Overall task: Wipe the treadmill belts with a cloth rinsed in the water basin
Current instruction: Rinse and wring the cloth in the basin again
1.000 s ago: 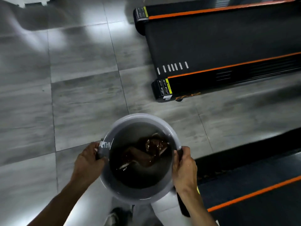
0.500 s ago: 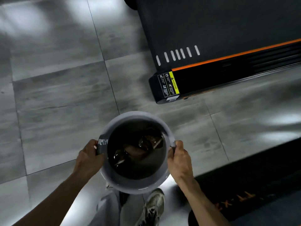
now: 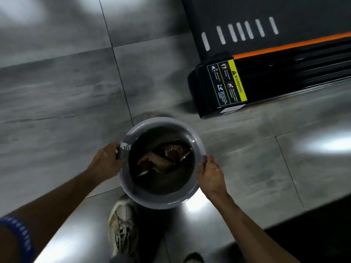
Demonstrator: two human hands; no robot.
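- Firmly, the left hand [image 3: 106, 160] grips the rim of the basin [image 3: 133, 188] on its left side, with fingers curled over the edge beside a white-marked label.
- On the opposite side of the basin, the right hand [image 3: 211, 175] holds the rim in the same way, thumb on top of the edge.
- Inside the basin lies the cloth [image 3: 161, 158], brownish and crumpled, under dark water, a little toward the far side.
- Beyond the basin to the right is the corner of a treadmill [image 3: 275, 76], black with an orange stripe and a yellow warning sticker; its belt [image 3: 266, 8] shows white dashes.
- Below the basin, a shoe [image 3: 121, 224] stands on the grey tiled floor [image 3: 57, 92].
- I judge the basin is heavy with water and will slosh if tilted, so two opposite grips on the rim and a level carry suit it.
- The cloth looks soft and soaked; it should be lifted by a bunched fold and wrung well before wiping.
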